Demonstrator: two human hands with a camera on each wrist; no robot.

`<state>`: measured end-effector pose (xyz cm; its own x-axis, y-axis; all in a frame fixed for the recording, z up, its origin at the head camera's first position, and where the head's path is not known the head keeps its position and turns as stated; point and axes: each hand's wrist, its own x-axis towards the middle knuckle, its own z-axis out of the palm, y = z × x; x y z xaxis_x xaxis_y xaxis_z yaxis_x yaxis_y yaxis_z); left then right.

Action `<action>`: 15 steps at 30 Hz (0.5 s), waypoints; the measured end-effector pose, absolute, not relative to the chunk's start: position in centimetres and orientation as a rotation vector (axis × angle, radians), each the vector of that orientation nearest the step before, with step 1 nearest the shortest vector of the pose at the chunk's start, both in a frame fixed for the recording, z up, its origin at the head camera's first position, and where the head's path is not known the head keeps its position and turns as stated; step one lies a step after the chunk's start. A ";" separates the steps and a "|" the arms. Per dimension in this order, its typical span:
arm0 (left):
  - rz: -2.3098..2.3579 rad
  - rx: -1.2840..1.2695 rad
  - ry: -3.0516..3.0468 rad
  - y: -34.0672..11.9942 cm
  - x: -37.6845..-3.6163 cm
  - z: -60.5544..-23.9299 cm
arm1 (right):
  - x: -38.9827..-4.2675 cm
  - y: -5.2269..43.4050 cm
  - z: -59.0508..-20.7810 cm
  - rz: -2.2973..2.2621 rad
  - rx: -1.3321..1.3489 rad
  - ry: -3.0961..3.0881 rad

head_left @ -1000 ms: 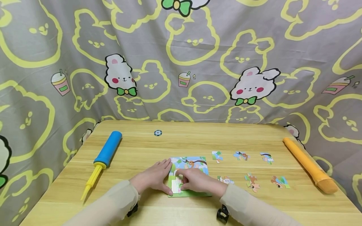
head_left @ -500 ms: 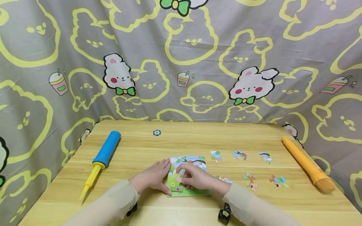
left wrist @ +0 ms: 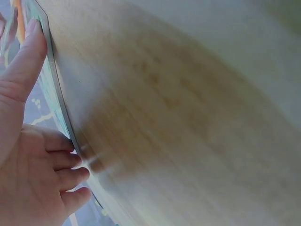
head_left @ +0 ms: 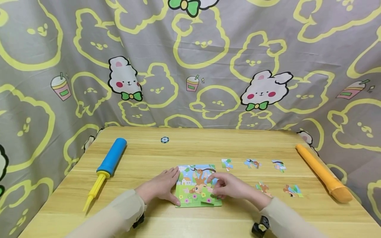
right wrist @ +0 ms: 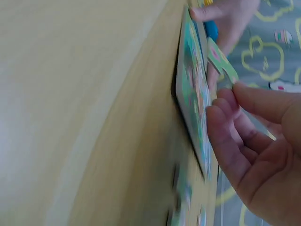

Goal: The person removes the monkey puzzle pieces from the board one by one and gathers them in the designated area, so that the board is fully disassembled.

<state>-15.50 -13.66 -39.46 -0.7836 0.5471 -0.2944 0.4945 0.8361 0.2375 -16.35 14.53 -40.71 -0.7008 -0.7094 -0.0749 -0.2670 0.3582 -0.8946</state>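
Head view: wooden table (head_left: 143, 158) against a grey curtain (head_left: 190, 59) printed with yellow rabbit outlines. At centre near the front edge, a green-framed puzzle board (head_left: 197, 185) lying flat, picture of a deer, a house and flowers mostly filled in. Left hand (head_left: 160, 185) flat on the table, fingers straight and together, pressed against the board's left edge, holding nothing. Right hand (head_left: 230, 186) at the board's right edge, fingers curled. Right wrist view: right hand (right wrist: 261, 141) beside the board, a puzzle piece (right wrist: 220, 63) standing up from the board just above the fingertips; whether the fingers pinch it cannot be told. Left wrist view: left hand (left wrist: 33, 141) with its thumb laid along the board's rim. Loose pieces (head_left: 262, 175) scattered to the right of the board, in two rows. Far left, a blue and yellow hand pump (head_left: 105, 168). Far right, an orange recorder (head_left: 319, 172) lying at an angle. Small round blue token (head_left: 165, 139) near the back of the table.
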 end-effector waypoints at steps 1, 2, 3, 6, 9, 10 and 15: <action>0.210 0.782 2.663 -13.7 -15.5 -39.5 | -16.3 15.2 -40.7 -1.306 -0.835 2.162; 0.210 0.783 2.663 -13.7 -15.5 -39.5 | -16.2 15.9 -40.7 -1.313 -0.819 2.143; 0.209 0.784 2.664 -13.7 -15.5 -39.5 | -16.0 16.6 -40.7 -1.315 -0.809 2.127; 0.205 0.791 2.665 -13.8 -15.6 -39.6 | -15.6 18.4 -40.7 -1.312 -0.802 2.070; 0.204 0.794 2.664 -13.8 -15.7 -39.7 | -15.2 20.0 -40.8 -1.287 -0.854 2.014; 0.204 0.795 2.664 -13.8 -15.7 -39.7 | -15.0 20.4 -40.8 -1.278 -0.872 1.996; 0.208 0.794 2.664 -13.8 -15.8 -39.8 | -14.3 22.2 -41.0 -1.262 -0.918 1.861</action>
